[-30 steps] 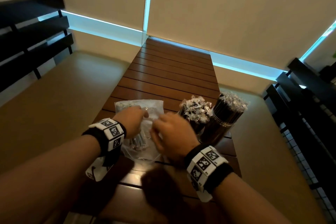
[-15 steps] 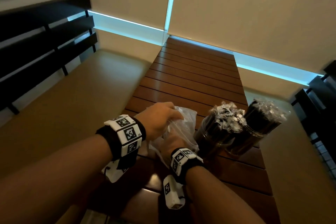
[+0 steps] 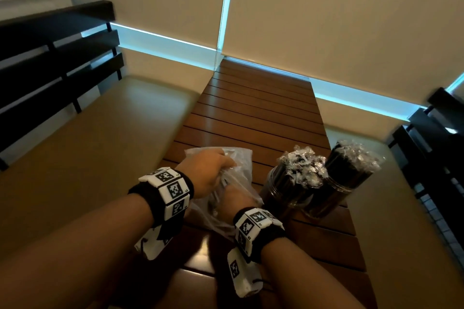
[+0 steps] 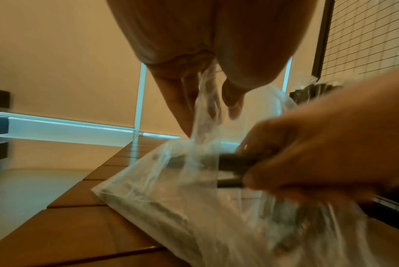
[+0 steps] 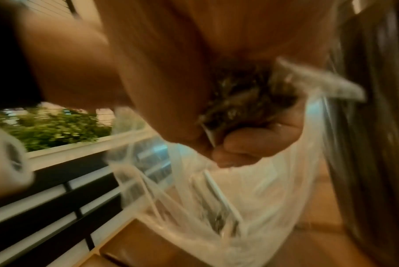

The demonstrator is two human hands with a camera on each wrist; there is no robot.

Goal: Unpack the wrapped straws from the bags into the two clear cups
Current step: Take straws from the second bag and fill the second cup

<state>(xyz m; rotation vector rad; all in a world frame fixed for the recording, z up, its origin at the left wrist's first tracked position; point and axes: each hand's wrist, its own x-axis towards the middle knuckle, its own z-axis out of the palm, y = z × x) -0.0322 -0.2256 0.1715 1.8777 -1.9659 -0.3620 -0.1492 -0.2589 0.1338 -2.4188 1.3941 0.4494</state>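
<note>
Left hand (image 3: 204,173) pinches bag (image 3: 241,165) mouth; right hand (image 3: 234,199), inside, grips straws (image 4: 230,163). Risk: thin plastic snagging wrappers, elbowing packed cups (image 3: 283,198) just beside bag.

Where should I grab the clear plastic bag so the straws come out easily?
Pinch the plastic bag by its upper film at the mouth, from above, as the left hand does now. The film is limp, so lifting it keeps the opening wide while the right hand, reaching in from the near side, closes around the bundle of wrapped straws.
</note>
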